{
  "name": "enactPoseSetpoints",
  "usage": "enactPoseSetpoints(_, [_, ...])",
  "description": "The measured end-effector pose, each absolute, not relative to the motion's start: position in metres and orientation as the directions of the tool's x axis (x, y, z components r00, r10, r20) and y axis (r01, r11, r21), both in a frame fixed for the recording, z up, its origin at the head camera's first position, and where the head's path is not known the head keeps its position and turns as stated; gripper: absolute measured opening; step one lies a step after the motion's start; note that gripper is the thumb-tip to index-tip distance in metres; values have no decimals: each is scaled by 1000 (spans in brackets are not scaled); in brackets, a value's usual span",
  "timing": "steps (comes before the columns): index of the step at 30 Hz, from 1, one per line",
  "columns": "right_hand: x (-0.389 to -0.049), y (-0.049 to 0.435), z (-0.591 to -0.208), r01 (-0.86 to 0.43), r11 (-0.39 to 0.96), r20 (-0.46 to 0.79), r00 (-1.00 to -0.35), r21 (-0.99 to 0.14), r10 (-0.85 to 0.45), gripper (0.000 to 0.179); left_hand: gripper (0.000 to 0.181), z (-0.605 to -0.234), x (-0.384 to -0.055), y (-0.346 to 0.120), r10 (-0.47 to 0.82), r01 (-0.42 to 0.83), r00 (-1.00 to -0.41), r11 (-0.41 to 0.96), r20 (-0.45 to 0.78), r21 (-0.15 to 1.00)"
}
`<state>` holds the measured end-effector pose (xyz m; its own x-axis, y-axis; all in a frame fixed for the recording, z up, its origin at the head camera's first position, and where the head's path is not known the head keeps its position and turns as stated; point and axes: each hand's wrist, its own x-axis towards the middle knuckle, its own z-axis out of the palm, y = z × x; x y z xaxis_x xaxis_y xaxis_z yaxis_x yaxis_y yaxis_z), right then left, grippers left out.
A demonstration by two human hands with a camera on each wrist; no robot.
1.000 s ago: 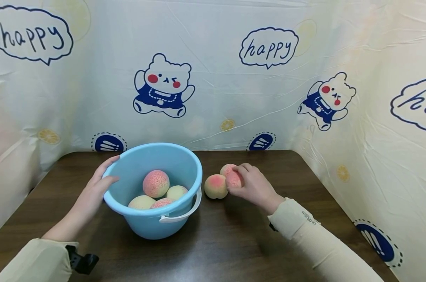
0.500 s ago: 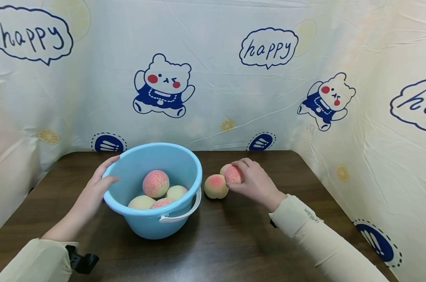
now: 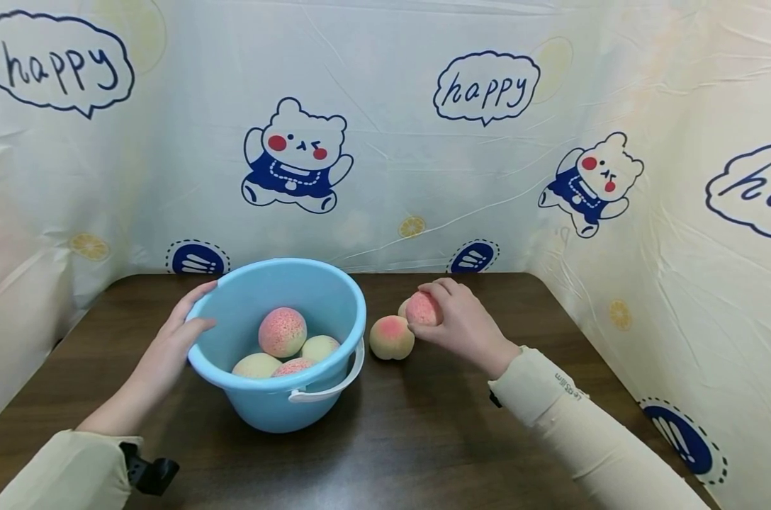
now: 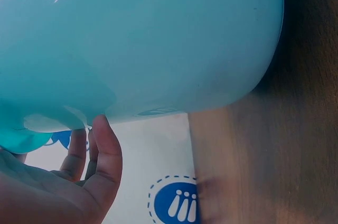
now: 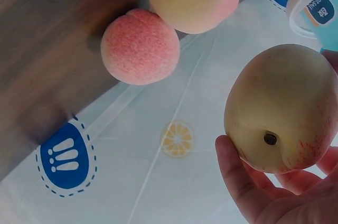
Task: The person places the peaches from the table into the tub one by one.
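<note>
A blue bucket [image 3: 277, 411] stands on the table with several pink-and-cream peaches inside, one of them a speckled peach [image 3: 283, 332] on top. My left hand [image 3: 169, 347] holds the bucket's left rim, the thumb lapping over the edge; the left wrist view shows its fingers [image 4: 108, 150] bent against the outer wall. To the right of the bucket, my right hand [image 3: 465, 329] grips a peach [image 3: 423, 309], its pale underside [image 5: 280, 102] raised off the table. A yellowish peach [image 3: 392, 338] and a pink peach [image 5: 140, 47], mostly hidden in the head view, sit close by.
The bucket's white handle [image 3: 331, 389] hangs down at its front right. A dark wooden table [image 3: 411, 453] carries everything. Behind and at both sides hangs a printed curtain [image 3: 385, 142] with bears and the word "happy".
My right hand has raised its peach slightly up from beside the two others, now covering more of the rear one. The left hand and the bucket have stayed put.
</note>
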<state>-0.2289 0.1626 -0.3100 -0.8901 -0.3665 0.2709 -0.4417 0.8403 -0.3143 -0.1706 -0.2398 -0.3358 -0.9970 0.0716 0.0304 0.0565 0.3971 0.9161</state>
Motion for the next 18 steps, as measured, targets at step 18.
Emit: enactPoseSetpoints(18, [-221,151,-289,-523,799,351,-838,-298,-418,59,60,-336,-171,-240,72,51,-997,384,25,922])
